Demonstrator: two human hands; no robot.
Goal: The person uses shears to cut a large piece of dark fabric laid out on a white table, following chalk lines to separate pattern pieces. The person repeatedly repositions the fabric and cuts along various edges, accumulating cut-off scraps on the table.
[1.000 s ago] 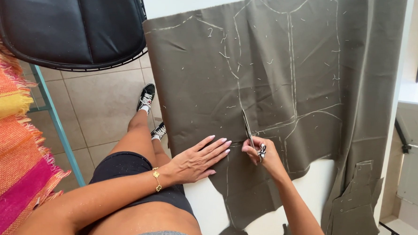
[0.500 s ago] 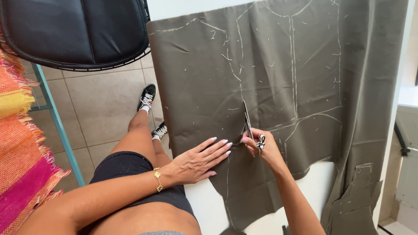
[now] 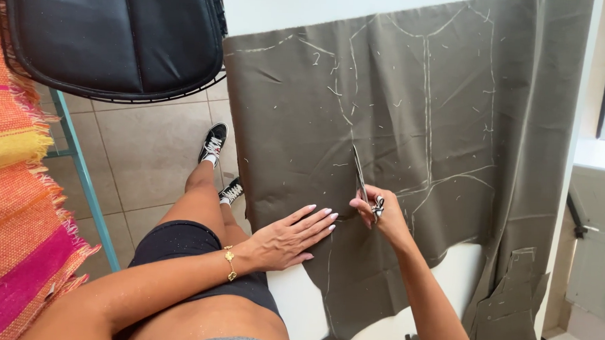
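The right hand (image 3: 380,217) is closed around the handles of a pair of scissors (image 3: 361,181), whose blades point away from the person along a chalk line (image 3: 352,118) drawn on the olive-brown fabric (image 3: 454,115). Compared with a second ago, the blades sit further up that line and the hand has followed them forward, so the cut has lengthened and the slit now runs back from the hand toward the fabric's near edge. The left hand (image 3: 287,239) lies flat, fingers spread, pressing the cloth just to the left of the scissors; it holds nothing and has barely shifted. A gold bracelet (image 3: 230,263) sits on that wrist. The fabric is spread over a white table (image 3: 296,312) under both hands and carries more chalked pattern outlines beyond them. Further left, past the left arm, are a black wire-framed chair (image 3: 111,39), a tiled floor (image 3: 140,156) and an orange-and-pink woven textile (image 3: 15,198).
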